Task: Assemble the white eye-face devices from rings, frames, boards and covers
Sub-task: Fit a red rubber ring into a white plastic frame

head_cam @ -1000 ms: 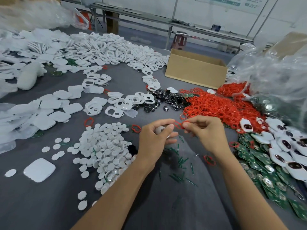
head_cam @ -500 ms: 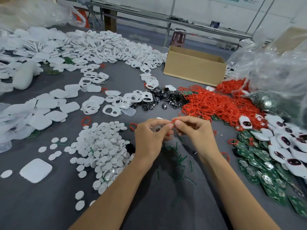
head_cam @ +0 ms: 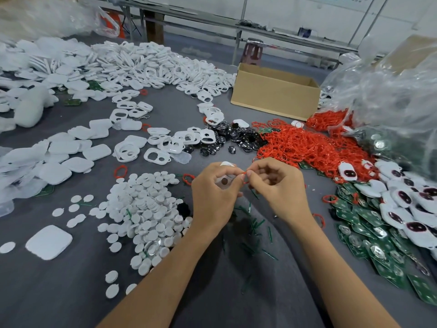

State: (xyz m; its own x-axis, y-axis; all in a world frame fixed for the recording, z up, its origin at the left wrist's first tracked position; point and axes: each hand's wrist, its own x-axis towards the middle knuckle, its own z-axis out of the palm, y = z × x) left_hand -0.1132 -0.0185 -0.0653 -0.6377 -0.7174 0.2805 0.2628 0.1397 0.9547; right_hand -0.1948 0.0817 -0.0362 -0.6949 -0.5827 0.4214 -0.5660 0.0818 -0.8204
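Note:
My left hand (head_cam: pixel 214 197) grips a small white frame (head_cam: pixel 226 172) with a dark eye hole; most of the frame is hidden by the fingers. My right hand (head_cam: pixel 277 185) pinches a thin red ring (head_cam: pixel 246 177) at its fingertips, which meet the left hand's fingertips over the frame. A big heap of red rings (head_cam: pixel 307 147) lies just beyond the right hand. Green boards (head_cam: pixel 369 230) and finished white eye-face devices (head_cam: pixel 406 209) fill the right side. White round covers (head_cam: pixel 146 209) are piled left of my left hand.
White frames (head_cam: pixel 165 147) and square white shells (head_cam: pixel 75 147) spread over the grey table's left and far side. Black eye pieces (head_cam: pixel 236 136) lie in the middle. A cardboard box (head_cam: pixel 274 93) stands behind them, a clear plastic bag (head_cam: pixel 387 91) at the right. Green pin bits (head_cam: pixel 255 223) lie under my wrists.
Both hands drew closer together; the right hand brought the red ring to the frame in the left hand. The view shifted slightly.

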